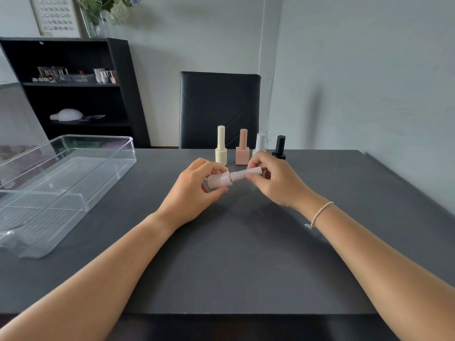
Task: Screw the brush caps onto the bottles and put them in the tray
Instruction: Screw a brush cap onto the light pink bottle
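Observation:
My left hand grips a pale pink bottle lying sideways above the table's middle. My right hand pinches its ribbed pale cap, which sits on the bottle's neck. Behind the hands stand a cream bottle, a peach square bottle, a white bottle partly hidden by my right hand, and a black bottle, all capped. A clear plastic tray with no bottles in it lies at the left of the table.
The dark grey table stretches toward me under both forearms. A black chair stands behind the far edge. A black shelf unit with small bottles is at the back left.

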`<state>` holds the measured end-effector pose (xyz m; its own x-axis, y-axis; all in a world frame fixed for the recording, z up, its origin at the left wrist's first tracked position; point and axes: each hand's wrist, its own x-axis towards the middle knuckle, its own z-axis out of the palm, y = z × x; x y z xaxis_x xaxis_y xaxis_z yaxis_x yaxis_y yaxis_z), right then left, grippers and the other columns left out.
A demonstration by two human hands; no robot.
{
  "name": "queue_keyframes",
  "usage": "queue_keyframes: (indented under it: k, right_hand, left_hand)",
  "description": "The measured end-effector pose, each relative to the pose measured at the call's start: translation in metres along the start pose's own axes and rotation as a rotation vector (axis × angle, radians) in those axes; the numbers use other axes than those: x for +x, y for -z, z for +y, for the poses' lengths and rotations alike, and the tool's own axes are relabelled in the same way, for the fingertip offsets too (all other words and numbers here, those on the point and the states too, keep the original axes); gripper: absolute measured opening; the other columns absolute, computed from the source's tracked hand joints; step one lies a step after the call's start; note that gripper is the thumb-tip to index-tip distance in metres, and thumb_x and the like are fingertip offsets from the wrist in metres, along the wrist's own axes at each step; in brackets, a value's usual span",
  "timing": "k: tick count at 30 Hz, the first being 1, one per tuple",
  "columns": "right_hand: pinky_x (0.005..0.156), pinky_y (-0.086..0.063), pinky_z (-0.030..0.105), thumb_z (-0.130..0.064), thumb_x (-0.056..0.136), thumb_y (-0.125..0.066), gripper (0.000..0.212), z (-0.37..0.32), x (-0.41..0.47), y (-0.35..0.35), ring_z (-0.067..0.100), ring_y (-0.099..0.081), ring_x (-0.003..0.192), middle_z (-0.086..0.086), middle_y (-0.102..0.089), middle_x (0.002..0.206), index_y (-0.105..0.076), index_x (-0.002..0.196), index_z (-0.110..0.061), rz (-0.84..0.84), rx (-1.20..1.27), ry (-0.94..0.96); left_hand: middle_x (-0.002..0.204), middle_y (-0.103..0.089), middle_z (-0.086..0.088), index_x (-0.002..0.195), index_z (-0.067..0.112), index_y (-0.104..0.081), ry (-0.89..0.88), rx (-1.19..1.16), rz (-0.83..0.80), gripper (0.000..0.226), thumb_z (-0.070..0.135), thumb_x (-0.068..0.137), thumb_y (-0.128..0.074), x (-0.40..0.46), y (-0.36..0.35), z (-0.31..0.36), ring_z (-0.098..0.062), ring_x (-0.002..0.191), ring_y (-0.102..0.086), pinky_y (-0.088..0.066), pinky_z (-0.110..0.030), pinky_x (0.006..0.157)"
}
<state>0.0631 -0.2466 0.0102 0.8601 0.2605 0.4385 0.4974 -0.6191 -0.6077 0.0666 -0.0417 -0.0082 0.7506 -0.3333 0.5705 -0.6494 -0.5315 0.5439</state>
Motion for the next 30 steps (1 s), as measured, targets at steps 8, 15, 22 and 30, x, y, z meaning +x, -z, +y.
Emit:
queue_keyframes:
  k: [8, 15, 22, 30]
  right_hand:
    - [0.053, -0.032, 0.028, -0.045, 0.092, -0.041, 0.052, -0.0030, 0.0002, 0.0000, 0.011, -0.037, 0.047, -0.004, -0.040, 0.049, -0.057, 0.072, 0.000, 0.022, -0.035, -0.061]
    - [0.057, -0.036, 0.026, -0.022, 0.090, -0.054, 0.009, -0.0027, -0.0012, 0.0000, 0.009, -0.040, 0.054, -0.004, -0.052, 0.065, -0.049, 0.086, -0.016, -0.031, 0.044, -0.011]
    - [0.052, -0.031, 0.025, -0.032, 0.092, -0.050, 0.027, -0.0021, -0.0010, -0.0004, 0.005, -0.036, 0.045, -0.010, -0.039, 0.050, -0.048, 0.067, -0.022, 0.032, -0.010, -0.013]
    - [0.054, -0.033, 0.024, -0.039, 0.089, -0.051, 0.027, -0.0022, -0.0012, 0.0000, 0.005, -0.038, 0.049, -0.011, -0.042, 0.054, -0.050, 0.071, -0.019, 0.031, 0.015, -0.015]
  left_hand:
    - [0.102, -0.053, 0.008, 0.105, 0.029, -0.059, -0.004, -0.001, -0.005, 0.032, 0.019, 0.077, -0.072, 0.0004, -0.0004, -0.0005, -0.004, 0.094, -0.051, -0.046, -0.010, 0.069]
    - [0.102, -0.053, 0.009, 0.105, 0.030, -0.058, -0.002, 0.004, -0.001, 0.033, 0.021, 0.077, -0.072, 0.0007, 0.0003, -0.0002, -0.003, 0.092, -0.051, -0.044, -0.007, 0.068]
    - [0.100, -0.053, 0.009, 0.103, 0.030, -0.058, -0.010, -0.008, 0.009, 0.032, 0.020, 0.077, -0.072, 0.0002, 0.0005, 0.0018, -0.003, 0.092, -0.051, -0.044, -0.008, 0.067]
    - [0.100, -0.053, 0.009, 0.105, 0.027, -0.060, -0.001, -0.001, 0.017, 0.031, 0.021, 0.077, -0.072, 0.0006, 0.0012, 0.0026, -0.005, 0.090, -0.052, -0.044, -0.007, 0.066]
